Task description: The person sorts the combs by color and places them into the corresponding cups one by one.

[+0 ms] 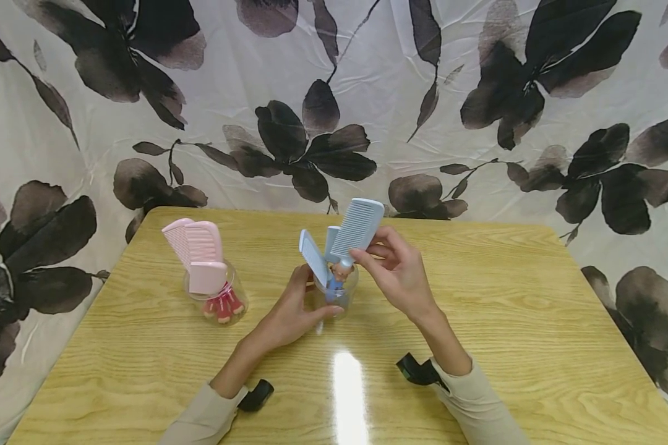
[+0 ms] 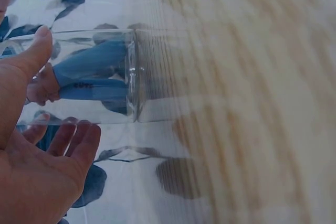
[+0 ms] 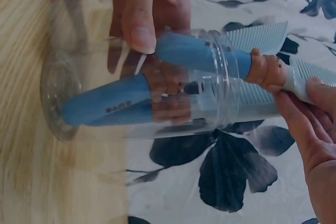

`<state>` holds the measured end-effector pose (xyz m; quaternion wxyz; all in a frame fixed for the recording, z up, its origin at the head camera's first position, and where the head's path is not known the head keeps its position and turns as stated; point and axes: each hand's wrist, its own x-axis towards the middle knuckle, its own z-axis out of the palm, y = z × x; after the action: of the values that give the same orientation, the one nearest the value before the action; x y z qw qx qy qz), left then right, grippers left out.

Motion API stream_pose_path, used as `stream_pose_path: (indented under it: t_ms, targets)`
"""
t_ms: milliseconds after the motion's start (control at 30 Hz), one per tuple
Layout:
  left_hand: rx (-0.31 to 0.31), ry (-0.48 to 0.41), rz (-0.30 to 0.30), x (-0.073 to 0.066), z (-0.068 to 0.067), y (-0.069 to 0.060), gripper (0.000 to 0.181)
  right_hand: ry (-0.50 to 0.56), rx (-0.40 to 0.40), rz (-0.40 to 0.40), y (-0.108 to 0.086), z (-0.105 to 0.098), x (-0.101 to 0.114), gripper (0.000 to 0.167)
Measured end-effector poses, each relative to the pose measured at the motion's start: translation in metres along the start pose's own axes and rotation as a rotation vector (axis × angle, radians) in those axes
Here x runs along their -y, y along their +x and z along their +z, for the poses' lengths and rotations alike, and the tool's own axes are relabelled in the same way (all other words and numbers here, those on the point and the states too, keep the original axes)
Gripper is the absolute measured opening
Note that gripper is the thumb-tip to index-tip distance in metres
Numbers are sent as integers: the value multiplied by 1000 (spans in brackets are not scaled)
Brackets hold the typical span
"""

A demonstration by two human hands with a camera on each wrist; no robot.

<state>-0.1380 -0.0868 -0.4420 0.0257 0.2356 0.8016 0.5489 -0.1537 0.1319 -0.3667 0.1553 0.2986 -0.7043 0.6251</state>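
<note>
A clear jar (image 1: 352, 295) stands on the table, and my left hand (image 1: 292, 314) grips it around the side, thumb in front. In the right wrist view, my right hand (image 3: 317, 145) pinches a light blue comb at its neck, just above a small brown bear figure. That comb's blue handle (image 3: 197, 53) slants through the jar's mouth, its end inside and above the bottom. Two other blue combs stand in the jar, a left one (image 1: 312, 256) and a back one (image 1: 331, 241), handles down. Their handles (image 2: 92, 72) show through the wall in the left wrist view.
To the left, a second clear jar (image 1: 239, 303) holds several pink combs (image 1: 205, 242) with red handles. The wooden table (image 1: 506, 309) ends at a floral cloth (image 1: 412, 111) hanging behind it. Black wrist straps (image 1: 256, 395) sit at both cuffs.
</note>
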Motion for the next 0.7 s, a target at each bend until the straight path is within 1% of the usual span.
stream_pose_path:
  t_ms: [100,333,567,700]
  targets:
    - [1,-2,0,-1,0,0,91,1,0,-19,0,0,-2,32]
    - [11,-7,-5,0,-1,0,93,-55,-5,-82,0,0,-6,35]
    - [8,-5,8,2,-1,0,91,-76,-35,-106,0,2,-10,37]
    - [3,-4,11,2,-1,0,89,-141,-45,-147,1,4,-8,35]
